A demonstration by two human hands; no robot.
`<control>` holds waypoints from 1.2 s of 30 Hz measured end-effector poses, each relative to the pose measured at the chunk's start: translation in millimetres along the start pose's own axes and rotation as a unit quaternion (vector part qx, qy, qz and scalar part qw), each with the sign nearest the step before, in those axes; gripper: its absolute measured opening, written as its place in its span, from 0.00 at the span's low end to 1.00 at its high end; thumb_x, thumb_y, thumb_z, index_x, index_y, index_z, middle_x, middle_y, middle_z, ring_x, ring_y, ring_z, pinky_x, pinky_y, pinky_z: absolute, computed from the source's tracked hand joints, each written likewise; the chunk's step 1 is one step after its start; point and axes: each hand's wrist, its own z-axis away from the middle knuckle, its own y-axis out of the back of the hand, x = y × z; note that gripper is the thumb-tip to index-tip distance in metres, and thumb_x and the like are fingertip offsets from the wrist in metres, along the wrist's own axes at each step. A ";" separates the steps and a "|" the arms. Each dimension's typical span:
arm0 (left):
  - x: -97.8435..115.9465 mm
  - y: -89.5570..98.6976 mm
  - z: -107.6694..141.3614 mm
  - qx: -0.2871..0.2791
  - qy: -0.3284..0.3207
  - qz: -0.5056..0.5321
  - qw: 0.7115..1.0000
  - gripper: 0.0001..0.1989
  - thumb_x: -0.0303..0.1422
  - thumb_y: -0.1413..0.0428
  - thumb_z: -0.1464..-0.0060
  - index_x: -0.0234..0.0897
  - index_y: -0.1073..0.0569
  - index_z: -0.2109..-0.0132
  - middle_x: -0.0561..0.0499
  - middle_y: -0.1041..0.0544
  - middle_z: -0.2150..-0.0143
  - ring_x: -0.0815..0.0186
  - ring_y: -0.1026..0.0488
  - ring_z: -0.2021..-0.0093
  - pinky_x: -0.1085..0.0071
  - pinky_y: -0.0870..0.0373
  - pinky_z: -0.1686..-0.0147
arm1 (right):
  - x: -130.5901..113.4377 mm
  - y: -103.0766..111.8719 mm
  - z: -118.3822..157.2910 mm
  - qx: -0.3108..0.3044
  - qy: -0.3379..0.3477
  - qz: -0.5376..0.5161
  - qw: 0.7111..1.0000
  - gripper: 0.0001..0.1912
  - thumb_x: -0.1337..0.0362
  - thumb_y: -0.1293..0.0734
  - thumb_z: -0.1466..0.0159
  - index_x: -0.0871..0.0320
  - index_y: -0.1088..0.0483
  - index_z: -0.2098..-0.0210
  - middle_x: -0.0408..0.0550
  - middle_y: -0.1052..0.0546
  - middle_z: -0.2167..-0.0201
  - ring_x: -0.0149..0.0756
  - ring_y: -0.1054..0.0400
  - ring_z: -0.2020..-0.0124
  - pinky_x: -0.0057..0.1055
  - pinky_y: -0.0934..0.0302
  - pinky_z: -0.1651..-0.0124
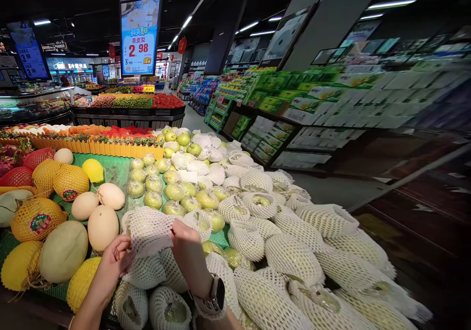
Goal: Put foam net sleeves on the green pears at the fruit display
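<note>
**White foam-net sleeve held crosswise, right hand nearer**

The white foam-net sleeve [150, 232] is held just above the heaped pale-green fruit in white foam nets [145, 271], its long axis running roughly left to right between the hands. Its right end is pinched by the fingers of the right hand [189, 256]. The fingers of the left hand [114, 261] are loosely curled at its lower left edge; whether it is gripped there cannot be told. Its contents are hidden.
</note>
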 end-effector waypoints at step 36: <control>-83.1 13.9 -20.5 0.195 -0.237 -0.213 0.928 0.09 0.40 0.42 0.44 0.40 0.26 0.67 0.42 0.22 0.50 0.53 0.26 0.47 0.59 0.31 0.47 | 8.0 22.5 14.6 -0.141 -0.234 -0.253 0.928 0.07 0.63 0.43 0.50 0.55 0.38 0.82 0.45 0.29 0.84 0.38 0.34 0.78 0.30 0.48 0.75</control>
